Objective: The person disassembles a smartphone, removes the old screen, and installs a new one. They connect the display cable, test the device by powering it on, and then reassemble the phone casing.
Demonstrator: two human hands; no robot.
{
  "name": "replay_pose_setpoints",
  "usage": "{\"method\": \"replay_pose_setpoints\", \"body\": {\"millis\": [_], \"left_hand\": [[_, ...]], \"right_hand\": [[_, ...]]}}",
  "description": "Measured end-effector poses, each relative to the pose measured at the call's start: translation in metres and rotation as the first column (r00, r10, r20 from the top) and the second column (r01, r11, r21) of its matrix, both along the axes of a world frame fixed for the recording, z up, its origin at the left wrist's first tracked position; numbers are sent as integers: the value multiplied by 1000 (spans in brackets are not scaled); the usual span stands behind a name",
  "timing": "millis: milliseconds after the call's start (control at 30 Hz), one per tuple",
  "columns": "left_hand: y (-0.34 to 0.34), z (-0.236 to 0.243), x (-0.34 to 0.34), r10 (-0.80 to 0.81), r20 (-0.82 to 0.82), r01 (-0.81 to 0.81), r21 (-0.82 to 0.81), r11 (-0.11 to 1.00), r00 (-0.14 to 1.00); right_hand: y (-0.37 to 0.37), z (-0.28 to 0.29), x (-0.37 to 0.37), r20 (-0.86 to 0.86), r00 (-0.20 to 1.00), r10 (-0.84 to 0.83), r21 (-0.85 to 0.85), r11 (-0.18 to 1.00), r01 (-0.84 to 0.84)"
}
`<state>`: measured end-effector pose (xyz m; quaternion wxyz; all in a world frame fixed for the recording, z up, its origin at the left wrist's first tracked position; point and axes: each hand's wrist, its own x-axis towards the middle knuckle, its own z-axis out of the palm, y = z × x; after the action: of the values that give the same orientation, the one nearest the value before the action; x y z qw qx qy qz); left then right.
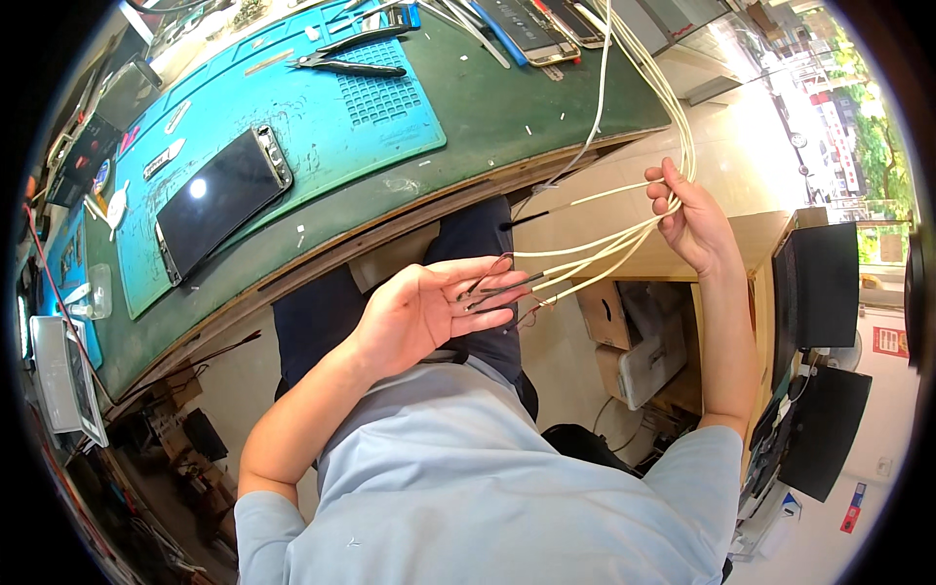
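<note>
My right hand [689,214], raised at the right, is closed round a looped bundle of thin cream cables [606,255]. Their dark ends, with thin bare-looking wires [497,292], reach across the fingers of my left hand [414,310]. That hand is palm up in front of my body, its fingers stretched out and slightly apart; whether any end is pinched between them is hard to make out. One cable with a black tip [526,220] sticks out apart from the others. Upward from my right hand, the cables run over the bench's far right corner.
A green-topped bench [468,102] carries a blue repair mat [307,146]. On the mat lie a phone screen [222,203] and black-handled cutters [356,58]. Opened phones [531,34] lie at the back. To my right is a wooden cabinet [726,255] near black monitors [824,283].
</note>
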<state>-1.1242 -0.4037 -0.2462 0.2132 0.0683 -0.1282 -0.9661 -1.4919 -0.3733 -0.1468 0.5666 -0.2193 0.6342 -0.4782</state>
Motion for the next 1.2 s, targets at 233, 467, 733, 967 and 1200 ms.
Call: {"method": "replay_pose_setpoints", "body": {"millis": [233, 467, 733, 967, 1200], "left_hand": [[0, 7, 2, 51, 192, -4, -239, 971, 980], [-3, 8, 1, 283, 488, 196, -719, 667, 826], [-4, 13, -50, 459, 336, 264, -940, 216, 822], [-2, 24, -48, 387, 458, 344, -880, 329, 800], [5, 80, 3, 390, 578, 401, -799, 447, 717]], "right_hand": [[2, 2, 2, -31, 1000, 3, 2, 1000, -2], [11, 7, -4, -160, 981, 105, 49, 994, -98], [17, 15, 0, -150, 969, 197, 45, 980, -193], [25, 10, -14, -272, 952, 139, 108, 988, -113], [37, -20, -119, -960, 72, 272, 281, 932, 228]]}}
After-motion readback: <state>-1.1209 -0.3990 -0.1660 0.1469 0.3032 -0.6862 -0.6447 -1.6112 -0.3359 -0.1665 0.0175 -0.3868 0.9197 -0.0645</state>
